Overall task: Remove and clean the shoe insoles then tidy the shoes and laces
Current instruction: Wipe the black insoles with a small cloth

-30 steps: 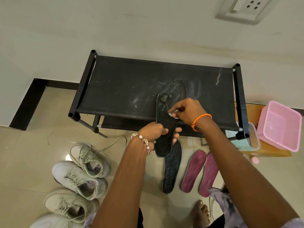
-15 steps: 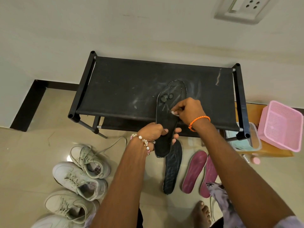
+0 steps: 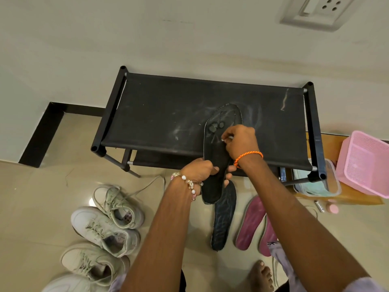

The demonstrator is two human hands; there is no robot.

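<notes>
A cream wall (image 3: 147, 39) rises beyond the hands, carrying a socket plate (image 3: 320, 11). Glossy beige floor tiles (image 3: 31, 207) lie below, edged by a dark skirting (image 3: 42, 133).

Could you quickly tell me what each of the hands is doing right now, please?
Left hand: grips the heel end of the black insole.
Right hand: pinches a small white thing against the insole; what it is cannot be told.

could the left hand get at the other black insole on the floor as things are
Probably not yet. The left hand grips the heel of the held black insole, so it is busy. The floor insole lies uncovered just below it, with nothing between.
</notes>
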